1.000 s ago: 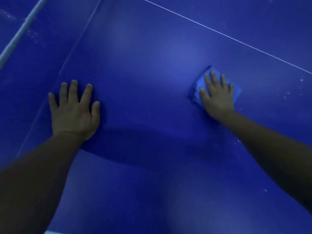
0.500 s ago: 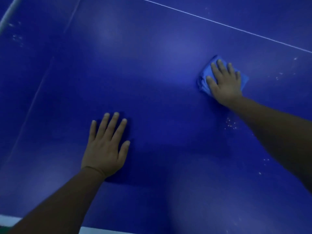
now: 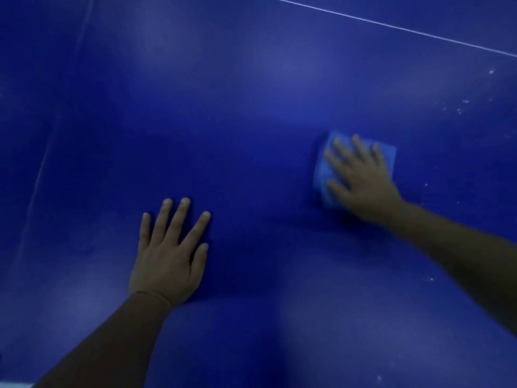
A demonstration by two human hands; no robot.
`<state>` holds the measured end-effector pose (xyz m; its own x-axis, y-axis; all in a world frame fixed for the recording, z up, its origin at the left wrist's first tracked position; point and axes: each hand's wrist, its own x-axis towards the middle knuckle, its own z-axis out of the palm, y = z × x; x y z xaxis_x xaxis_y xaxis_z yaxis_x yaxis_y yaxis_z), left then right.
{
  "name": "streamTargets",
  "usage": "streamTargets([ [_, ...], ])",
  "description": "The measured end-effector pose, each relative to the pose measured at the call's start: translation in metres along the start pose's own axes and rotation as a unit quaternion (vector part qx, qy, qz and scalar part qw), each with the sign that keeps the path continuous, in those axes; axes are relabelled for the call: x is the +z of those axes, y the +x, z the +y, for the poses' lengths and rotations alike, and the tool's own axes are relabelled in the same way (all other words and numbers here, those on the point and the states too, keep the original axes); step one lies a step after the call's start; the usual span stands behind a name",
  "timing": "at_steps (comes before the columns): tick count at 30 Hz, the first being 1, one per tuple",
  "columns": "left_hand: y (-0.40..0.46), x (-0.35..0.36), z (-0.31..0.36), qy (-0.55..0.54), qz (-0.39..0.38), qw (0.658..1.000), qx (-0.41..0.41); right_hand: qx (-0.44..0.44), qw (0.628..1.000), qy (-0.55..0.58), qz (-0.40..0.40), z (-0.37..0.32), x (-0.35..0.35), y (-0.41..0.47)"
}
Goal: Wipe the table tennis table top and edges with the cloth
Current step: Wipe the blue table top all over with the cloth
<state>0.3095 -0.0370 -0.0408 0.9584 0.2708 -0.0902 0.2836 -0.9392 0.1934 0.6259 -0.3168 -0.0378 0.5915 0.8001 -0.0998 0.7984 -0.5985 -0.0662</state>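
The left hand point(image 3: 167, 256) lies flat on the tabletop point(image 3: 251, 107), palm down, its 4 fingers and thumb spread and straight, holding nothing. The bare forearm runs back from it toward the lower left corner of the view. The right hand point(image 3: 361, 177) is further out and to the right, also flat and palm down, fingers straight and slightly fanned, pressing on the cloth point(image 3: 324, 175); this hand is blurred, so the finer lie of its fingertips is hard to read. Its forearm stretches away to the right edge.

The tabletop is a deep blue sheet filling nearly the whole view, dimly lit, with soft pale glare patches across the upper part. A thin white line point(image 3: 391, 26) crosses the upper right corner on a slant, and a fainter line point(image 3: 39, 180) runs down the left side. The cloth is a lighter blue, folded into a rough square, lying flat under the right palm and fingers, with its left and far edges showing past the hand. Small white specks point(image 3: 461, 106) dot the surface to the right of the cloth, near the right edge, apart from the cloth.
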Motion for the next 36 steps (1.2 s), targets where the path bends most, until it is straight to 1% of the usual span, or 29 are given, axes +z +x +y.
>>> streamTargets([
  [2, 0.000, -0.001, 0.001, -0.001, 0.000, 1.000, 0.000, 0.136, 0.990, 0.027, 0.012, 0.017, -0.007, 0.040],
  [3, 0.000, -0.001, 0.001, -0.001, 0.000, 1.000, -0.002, 0.177, 0.984, 0.035, 0.015, 0.016, -0.010, 0.051],
  [5, 0.000, -0.001, 0.000, -0.001, -0.003, 1.000, -0.003, 0.207, 0.978, 0.029, 0.021, -0.004, -0.008, 0.048],
  [6, -0.001, -0.001, 0.000, -0.003, -0.004, 1.000, -0.003, 0.198, 0.980, 0.016, 0.032, -0.021, -0.003, 0.032],
  [8, 0.000, -0.002, 0.000, -0.006, -0.007, 1.000, -0.001, 0.138, 0.990, 0.011, 0.035, -0.064, 0.008, -0.027],
  [10, 0.000, -0.002, 0.000, -0.001, -0.013, 1.000, 0.002, 0.049, 0.999, 0.015, 0.018, -0.106, 0.017, -0.103],
  [11, 0.000, -0.002, 0.000, 0.002, -0.016, 1.000, 0.002, 0.002, 1.000, 0.016, 0.005, -0.114, 0.017, -0.129],
  [13, -0.001, -0.003, 0.000, 0.005, -0.019, 1.000, 0.002, -0.077, 0.996, 0.017, -0.028, -0.100, 0.012, -0.139],
  [14, -0.001, -0.003, 0.000, 0.005, -0.021, 1.000, 0.002, -0.099, 0.995, 0.002, -0.034, -0.086, 0.011, -0.128],
  [15, 0.000, -0.003, -0.001, 0.004, -0.023, 1.000, 0.002, -0.092, 0.995, -0.014, -0.035, -0.073, 0.011, -0.112],
  [16, 0.000, -0.003, -0.001, 0.003, -0.026, 1.000, 0.000, -0.044, 0.999, -0.016, -0.026, -0.063, 0.012, -0.092],
  [18, 0.000, -0.004, 0.000, 0.001, -0.032, 0.999, -0.003, 0.113, 0.993, 0.015, 0.016, -0.051, 0.008, -0.054],
  [20, 0.001, -0.004, 0.000, -0.007, -0.037, 0.999, -0.005, 0.272, 0.960, 0.055, 0.037, -0.058, 0.006, -0.029],
  [21, 0.001, -0.005, -0.001, -0.013, -0.038, 0.999, -0.004, 0.322, 0.944, 0.069, 0.035, -0.068, 0.006, -0.023],
  [22, 0.001, -0.006, -0.002, -0.018, -0.040, 0.999, -0.002, 0.348, 0.934, 0.072, 0.035, -0.082, 0.007, -0.024],
  [24, 0.000, -0.007, -0.003, -0.028, -0.043, 0.999, -0.001, 0.339, 0.938, 0.056, 0.046, -0.117, 0.014, -0.048],
  [26, 0.001, -0.009, -0.002, -0.039, -0.045, 0.998, -0.004, 0.290, 0.955, 0.037, 0.052, -0.163, 0.022, -0.100],
  [28, 0.000, -0.011, -0.002, -0.044, -0.045, 0.998, -0.001, 0.235, 0.970, 0.040, 0.040, -0.202, 0.031, -0.160],
  [30, -0.001, -0.013, -0.003, -0.050, -0.050, 0.997, 0.006, 0.181, 0.982, 0.044, 0.013, -0.209, 0.033, -0.198],
  [31, -0.001, -0.014, -0.003, -0.059, -0.057, 0.997, 0.010, 0.176, 0.984, 0.034, 0.013, -0.202, 0.034, -0.204],
  [32, -0.002, -0.015, -0.004, -0.068, -0.066, 0.995, 0.013, 0.204, 0.978, 0.025, 0.021, -0.196, 0.033, -0.205],
  [33, 0.000, -0.016, -0.005, -0.076, -0.081, 0.994, 0.009, 0.264, 0.963, 0.031, 0.032, -0.191, 0.031, -0.196],
  [34, 0.005, -0.018, -0.008, -0.089, -0.098, 0.991, -0.002, 0.348, 0.935, 0.052, 0.035, -0.187, 0.027, -0.179],
  [36, 0.004, -0.024, -0.008, -0.118, -0.110, 0.987, -0.018, 0.500, 0.860, 0.094, 0.040, -0.205, 0.023, -0.155],
])
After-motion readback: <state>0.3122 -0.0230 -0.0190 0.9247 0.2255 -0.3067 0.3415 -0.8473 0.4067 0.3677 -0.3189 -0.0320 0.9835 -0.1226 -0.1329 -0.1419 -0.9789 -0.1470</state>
